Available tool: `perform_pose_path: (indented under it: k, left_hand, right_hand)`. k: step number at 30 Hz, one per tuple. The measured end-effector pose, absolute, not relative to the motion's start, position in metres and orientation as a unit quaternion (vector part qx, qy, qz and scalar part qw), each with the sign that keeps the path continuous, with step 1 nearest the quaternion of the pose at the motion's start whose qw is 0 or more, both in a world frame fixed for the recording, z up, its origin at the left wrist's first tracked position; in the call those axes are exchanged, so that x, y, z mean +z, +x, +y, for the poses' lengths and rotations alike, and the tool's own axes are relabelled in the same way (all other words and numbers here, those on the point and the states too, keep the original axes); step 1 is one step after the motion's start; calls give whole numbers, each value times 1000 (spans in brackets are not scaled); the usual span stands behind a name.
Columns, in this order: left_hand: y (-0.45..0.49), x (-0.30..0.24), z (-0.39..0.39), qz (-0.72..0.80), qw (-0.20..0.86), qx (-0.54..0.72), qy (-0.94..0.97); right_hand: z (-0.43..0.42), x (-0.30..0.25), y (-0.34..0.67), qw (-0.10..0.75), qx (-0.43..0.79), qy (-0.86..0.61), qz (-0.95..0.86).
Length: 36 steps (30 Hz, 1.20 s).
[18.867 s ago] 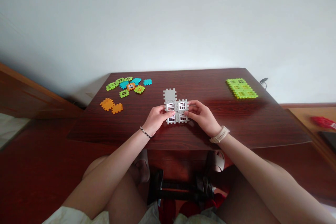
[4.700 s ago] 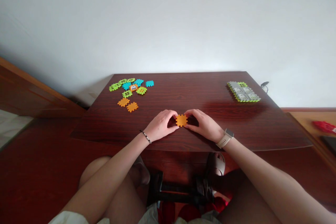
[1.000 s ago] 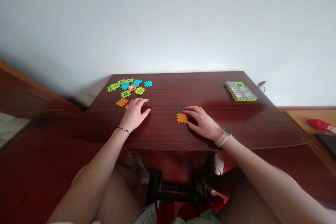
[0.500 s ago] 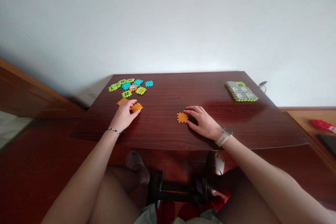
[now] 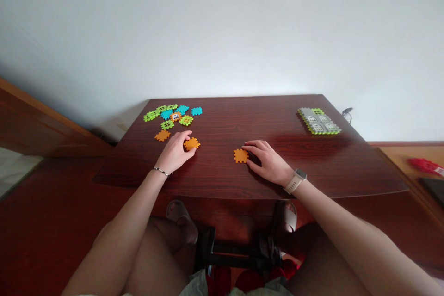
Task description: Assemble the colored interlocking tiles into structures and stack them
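Head view: the left hand [image 5: 175, 152] has curled fingers touching an orange square tile [image 5: 192, 144], which sits rotated on the table [image 5: 222, 115]. The right hand [image 5: 267, 163], fingers slightly apart, touches another orange tile [image 5: 240, 156], which lies square to the table edge.

- orange waffle-block tile [image 5: 192, 144]: square, notched edges, grid of small holes, lying flat on dark wooden tabletop [image 5: 215, 120], turned slightly off square
- this tile sits at 2 o'clock from left hand [image 5: 175, 153], fingertips touching its near-left edge, thumb side not clearly seen
- second orange waffle-block tile [image 5: 240, 156]: same colour, shape and notched edges, flat on tabletop, squarer to table edge
- second tile sits at 9 o'clock from right hand [image 5: 267, 164], which lies palm down, fingers spread, fingertips touching tile's right edge
- the two tiles well apart, first at 9 o'clock from second, nothing between them
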<state>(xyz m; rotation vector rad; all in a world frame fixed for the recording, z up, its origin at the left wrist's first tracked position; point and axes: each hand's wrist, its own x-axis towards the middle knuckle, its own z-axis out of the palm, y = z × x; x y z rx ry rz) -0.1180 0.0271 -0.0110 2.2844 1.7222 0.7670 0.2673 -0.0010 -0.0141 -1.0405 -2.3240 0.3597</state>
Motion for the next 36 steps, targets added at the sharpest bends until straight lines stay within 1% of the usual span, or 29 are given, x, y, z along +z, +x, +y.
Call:
perform_pose_path:
  k: [3, 7, 11, 14, 17, 21, 27, 36]
  left_hand:
    - [-99, -4, 21, 557, 108, 302, 766]
    - [-72, 5, 14, 480, 129, 358, 790]
    - [-43, 10, 6, 403, 207, 426, 783]
    - [-24, 11, 0, 369, 265, 445, 772]
    - [-10, 9, -4, 353, 295, 452, 764]
    - [2, 6, -8, 340, 295, 444, 775]
    - [7, 2, -9, 322, 252, 416, 812]
    - [8, -4, -9, 337, 221, 402, 822]
  right_hand:
    - [-1, -13, 268, 282, 144, -389, -865]
    - [0, -8, 267, 290, 169, -404, -851]
    - [-1, -1, 260, 326, 199, -399, -834]
    - [-3, 4, 254, 352, 242, -367, -826]
    - [-6, 5, 251, 368, 257, -354, -821]
    - [-8, 0, 251, 370, 243, -379, -813]
    - [-6, -7, 253, 376, 248, -394, -801]
    - [-4, -7, 250, 352, 238, -400, -812]
